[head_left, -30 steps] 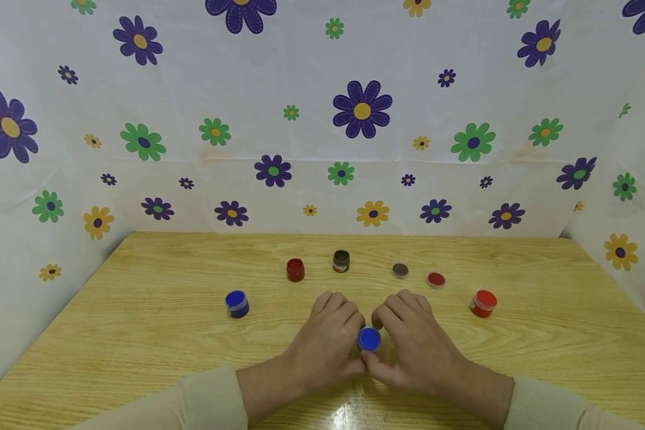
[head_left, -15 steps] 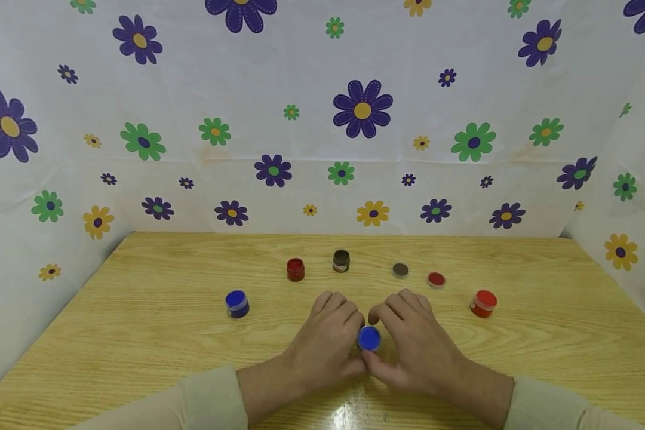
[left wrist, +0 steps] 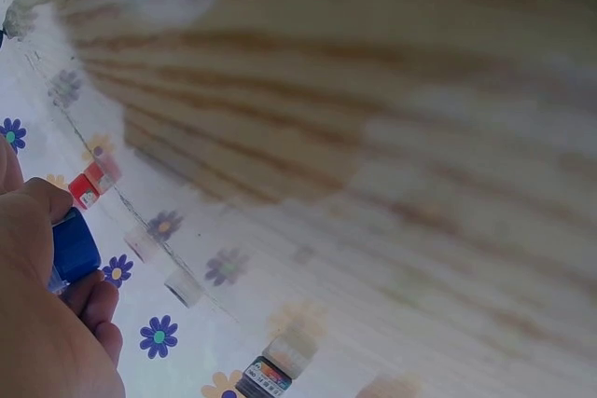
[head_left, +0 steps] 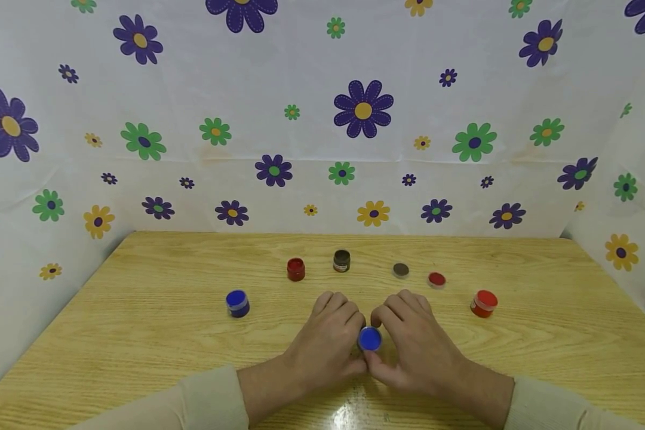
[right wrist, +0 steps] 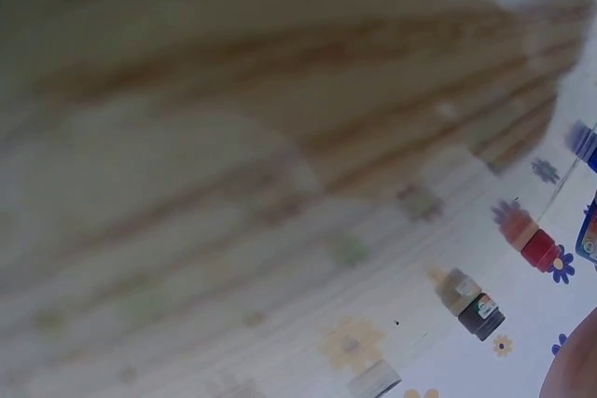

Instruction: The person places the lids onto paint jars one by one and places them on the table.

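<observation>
Between both hands, low in the middle of the head view, is a small blue paint jar with a blue-topped lid. My left hand grips the jar from the left. Its thumb and fingers also show around the blue jar in the left wrist view. From the right, my right hand curls its thumb and index finger about the lid, the thumb at its near edge. Only part of the jar and a bit of the right hand show in the right wrist view.
On the wooden table stand a lidded blue jar, an uncovered dark red jar, an uncovered dark jar and a lidded red jar. A dark lid and a red lid lie behind my right hand. Flowered cloth surrounds the table.
The right index finger shifts slightly at the lid's far side, in and then back out. Both hands otherwise keep their place, and the other jars and lids stay put.
</observation>
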Demonstrator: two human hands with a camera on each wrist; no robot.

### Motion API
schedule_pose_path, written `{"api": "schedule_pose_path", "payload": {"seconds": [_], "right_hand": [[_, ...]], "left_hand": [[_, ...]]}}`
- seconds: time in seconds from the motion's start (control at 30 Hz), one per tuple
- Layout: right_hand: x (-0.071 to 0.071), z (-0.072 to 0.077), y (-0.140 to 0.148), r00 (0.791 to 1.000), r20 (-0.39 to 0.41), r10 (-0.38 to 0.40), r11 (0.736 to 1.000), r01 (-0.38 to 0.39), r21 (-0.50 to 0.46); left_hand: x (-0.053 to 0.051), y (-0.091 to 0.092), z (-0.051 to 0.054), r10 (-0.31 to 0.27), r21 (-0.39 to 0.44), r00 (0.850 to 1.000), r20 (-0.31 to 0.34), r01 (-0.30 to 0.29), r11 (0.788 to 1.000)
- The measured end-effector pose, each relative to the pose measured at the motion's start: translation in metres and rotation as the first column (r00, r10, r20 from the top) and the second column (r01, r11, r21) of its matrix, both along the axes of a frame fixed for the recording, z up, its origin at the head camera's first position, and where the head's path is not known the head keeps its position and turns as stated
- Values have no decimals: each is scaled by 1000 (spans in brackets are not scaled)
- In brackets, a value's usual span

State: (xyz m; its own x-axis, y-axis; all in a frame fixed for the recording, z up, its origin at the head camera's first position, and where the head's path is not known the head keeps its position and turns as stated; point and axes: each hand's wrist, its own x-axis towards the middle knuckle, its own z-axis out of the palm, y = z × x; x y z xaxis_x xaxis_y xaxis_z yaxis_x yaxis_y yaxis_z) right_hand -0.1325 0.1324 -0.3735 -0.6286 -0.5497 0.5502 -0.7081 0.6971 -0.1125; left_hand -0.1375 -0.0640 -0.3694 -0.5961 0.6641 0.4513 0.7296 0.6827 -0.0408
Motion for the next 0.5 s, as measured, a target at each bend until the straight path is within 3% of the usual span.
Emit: {"api": "schedule_pose_path", "payload": {"seconds": [0.23,0.5], "right_hand": [[0,-1,0,1000,-18,1,1000,-1,-12],[-1,-1,0,999,-46,-5,1000,4,-10]], "left_hand": [[0,0,-1,-9,-1,999,-49,9,1000],[0,0,-1,-5,-5,999,-49,5,1000]]}}
